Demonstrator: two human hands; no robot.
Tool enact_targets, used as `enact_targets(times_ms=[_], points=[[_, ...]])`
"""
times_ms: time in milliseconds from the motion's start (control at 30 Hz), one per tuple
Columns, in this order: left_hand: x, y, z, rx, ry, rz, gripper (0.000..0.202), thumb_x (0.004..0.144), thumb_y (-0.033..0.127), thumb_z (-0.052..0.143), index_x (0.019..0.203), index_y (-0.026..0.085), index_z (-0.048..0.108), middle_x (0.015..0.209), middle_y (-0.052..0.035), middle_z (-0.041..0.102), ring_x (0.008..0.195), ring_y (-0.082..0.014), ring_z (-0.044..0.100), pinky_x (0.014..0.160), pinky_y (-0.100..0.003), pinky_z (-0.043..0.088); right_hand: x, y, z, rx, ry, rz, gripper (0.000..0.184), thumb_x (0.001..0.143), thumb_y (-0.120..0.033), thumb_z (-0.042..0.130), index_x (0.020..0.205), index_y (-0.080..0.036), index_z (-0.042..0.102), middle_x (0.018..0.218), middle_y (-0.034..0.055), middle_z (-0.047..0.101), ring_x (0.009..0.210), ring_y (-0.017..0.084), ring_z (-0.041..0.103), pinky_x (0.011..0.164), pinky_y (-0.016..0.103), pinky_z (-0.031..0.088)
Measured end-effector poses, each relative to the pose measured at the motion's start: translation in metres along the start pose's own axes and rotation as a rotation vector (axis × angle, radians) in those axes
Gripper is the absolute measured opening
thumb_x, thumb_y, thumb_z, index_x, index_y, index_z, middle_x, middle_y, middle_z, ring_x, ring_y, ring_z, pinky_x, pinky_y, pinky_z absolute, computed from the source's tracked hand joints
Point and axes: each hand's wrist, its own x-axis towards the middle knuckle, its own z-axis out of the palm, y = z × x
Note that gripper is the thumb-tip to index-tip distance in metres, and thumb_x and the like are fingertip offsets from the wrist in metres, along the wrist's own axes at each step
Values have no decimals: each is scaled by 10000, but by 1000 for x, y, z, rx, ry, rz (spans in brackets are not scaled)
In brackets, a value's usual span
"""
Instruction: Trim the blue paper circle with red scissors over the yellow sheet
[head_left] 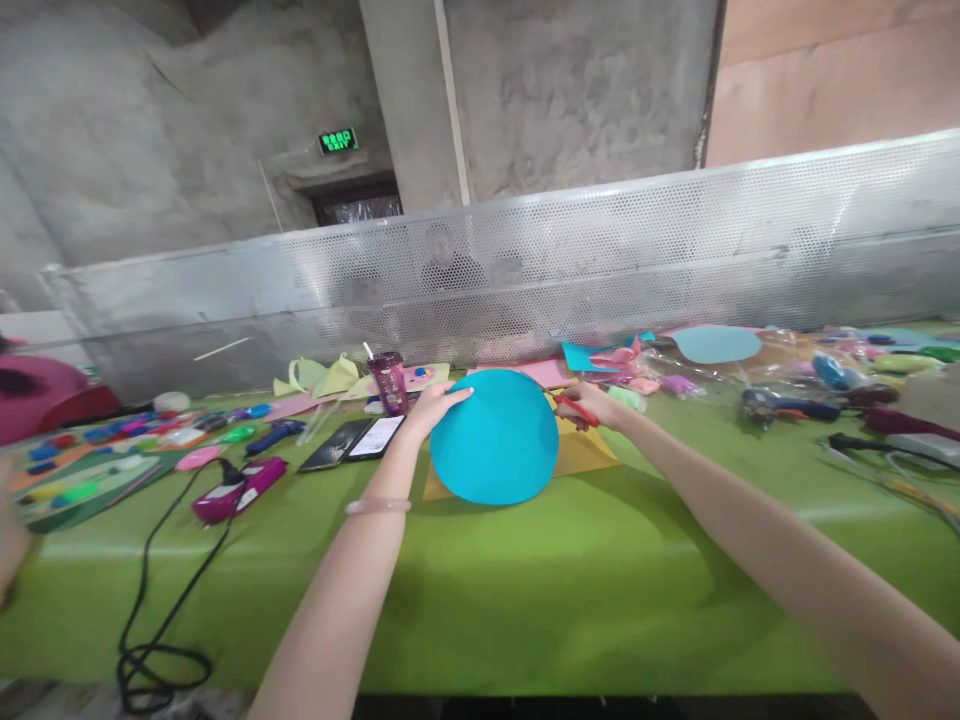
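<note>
Blue paper disc (495, 437) held above yellow paper (589, 455) on green counter (450, 600). Left hand (437, 408): fingers pinching disc's upper left edge. Right hand (600, 403): fingers wrapped around red scissors (577, 409) at disc's right edge; blade gap too small to tell. Risks, likely: disc bending if left grip slackens, leaving ragged edge; yellow paper nicked if blades dip. Nearby: cup (388, 382), phone (376, 437) beside left forearm, easily bumped; purple power strip (241, 491) farther left.
</note>
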Motion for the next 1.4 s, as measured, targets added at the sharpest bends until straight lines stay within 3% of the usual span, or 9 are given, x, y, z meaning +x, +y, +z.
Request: enact_targets(times_ms=[1100, 1400], points=[[2, -4, -1, 29, 22, 14, 353, 624, 479, 624, 766, 156, 650, 732, -50, 662, 667, -196, 594, 614, -292, 453, -1, 0, 0, -40, 17, -35, 199, 658, -293, 574, 548, -162, 472, 441, -33, 459, 369, 78, 455, 358, 193, 369], [2, -3, -1, 16, 12, 3, 380, 622, 471, 626, 834, 157, 652, 751, -52, 667, 705, -207, 604, 632, -295, 456, 1, 4, -1, -46, 11, -18, 208, 653, -304, 582, 544, -167, 469, 448, -33, 459, 367, 74, 449, 362, 196, 373]])
